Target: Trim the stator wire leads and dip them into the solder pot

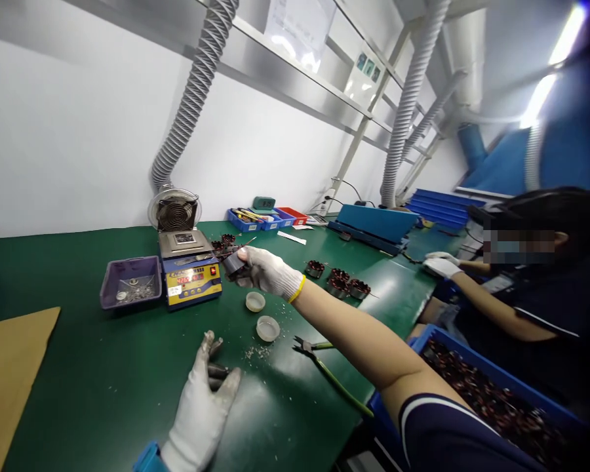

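In the head view, your right hand (271, 270) has its fingers closed around a dark coil (234, 263), held above the table (128, 373) toward its far edge, just beside the yellow box (195, 286). Your left hand (199, 406) is over the table's near side, fingers spread, apparently gripping nothing. Progress is hard to judge: one coil is in hand, several loose coils (338, 288) sit farther right, and more parts fill the blue bin (384, 419) by the near edge; which are finished you cannot tell. The held coil seems tilted, its grey side toward you; no clear long axis shows.
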`<state>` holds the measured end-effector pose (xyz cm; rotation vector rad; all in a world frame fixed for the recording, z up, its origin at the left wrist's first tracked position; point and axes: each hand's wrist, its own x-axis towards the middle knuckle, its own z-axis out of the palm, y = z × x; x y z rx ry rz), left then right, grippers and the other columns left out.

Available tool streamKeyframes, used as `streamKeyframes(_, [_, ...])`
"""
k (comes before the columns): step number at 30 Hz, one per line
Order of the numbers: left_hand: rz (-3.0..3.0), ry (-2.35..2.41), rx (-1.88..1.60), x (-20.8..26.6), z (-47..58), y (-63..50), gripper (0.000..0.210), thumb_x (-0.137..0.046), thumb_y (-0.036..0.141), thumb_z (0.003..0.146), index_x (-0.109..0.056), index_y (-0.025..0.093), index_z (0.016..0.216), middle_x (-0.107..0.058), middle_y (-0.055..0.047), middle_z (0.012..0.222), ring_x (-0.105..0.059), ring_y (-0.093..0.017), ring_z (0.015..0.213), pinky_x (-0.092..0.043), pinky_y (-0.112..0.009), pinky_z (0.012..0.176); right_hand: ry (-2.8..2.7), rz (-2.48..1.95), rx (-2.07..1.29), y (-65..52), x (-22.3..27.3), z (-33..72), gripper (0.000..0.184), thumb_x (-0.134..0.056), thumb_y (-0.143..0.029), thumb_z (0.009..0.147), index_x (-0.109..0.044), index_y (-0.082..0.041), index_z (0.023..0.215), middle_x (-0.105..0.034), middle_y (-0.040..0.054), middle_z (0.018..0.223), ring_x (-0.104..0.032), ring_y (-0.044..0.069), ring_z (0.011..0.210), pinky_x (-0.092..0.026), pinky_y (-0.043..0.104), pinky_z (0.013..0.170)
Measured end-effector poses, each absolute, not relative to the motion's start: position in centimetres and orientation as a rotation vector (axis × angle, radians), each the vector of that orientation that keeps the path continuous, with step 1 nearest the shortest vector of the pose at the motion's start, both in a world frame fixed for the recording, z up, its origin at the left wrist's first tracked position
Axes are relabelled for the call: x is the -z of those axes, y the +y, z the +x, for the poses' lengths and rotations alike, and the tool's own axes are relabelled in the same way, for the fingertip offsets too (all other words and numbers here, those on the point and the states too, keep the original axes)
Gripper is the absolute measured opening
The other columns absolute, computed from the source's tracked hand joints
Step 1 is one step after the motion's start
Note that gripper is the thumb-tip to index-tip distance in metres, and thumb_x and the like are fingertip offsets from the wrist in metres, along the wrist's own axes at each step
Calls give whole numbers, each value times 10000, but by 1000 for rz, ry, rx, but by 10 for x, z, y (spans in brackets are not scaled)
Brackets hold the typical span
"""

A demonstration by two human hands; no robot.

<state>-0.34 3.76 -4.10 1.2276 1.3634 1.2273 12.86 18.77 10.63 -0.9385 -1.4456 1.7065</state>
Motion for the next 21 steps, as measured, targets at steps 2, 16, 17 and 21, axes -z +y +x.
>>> streamKeyframes(2, [1237,1375,-1230,40,-4,37,826,-556,496,763,-234,156,1443,-446,-146,1372,-578,-162,840,-483,-368,855,-1419,-920,-1676,178,-102,144,456,-704,-403,623,-524,-187,982,-616,25,847,-584,128,652,-474,216,530])
streamKeyframes(16, [1206,1400,-1244,38,-9,39,911,-658,588,672,-302,219,1425,-496,-111,1344,-595,-171,853,-536,-316,758,-1919,-1369,-880,136,-51,263,760,-759,-273,576,-479,-159,1273,-584,73,1146,-580,190,1000,-478,329,897])
streamKeyframes(17, [1203,1393,-1244,38,-9,39,915,-664,588,669,-301,223,1425,-494,-109,1345,-594,-169,850,-536,-316,761,-1983,-1392,-821,136,-48,265,759,-762,-272,577,-487,-161,1276,-575,76,1177,-571,200,1038,-464,336,928])
streamKeyframes(21, [1206,1388,-1240,40,-9,40,912,-663,603,670,-299,232,1421,-485,-111,1348,-593,-167,847,-531,-319,758,-2120,-1413,-697,137,-38,265,775,-774,-282,579,-494,-160,1291,-552,84,1236,-548,216,1109,-443,342,972])
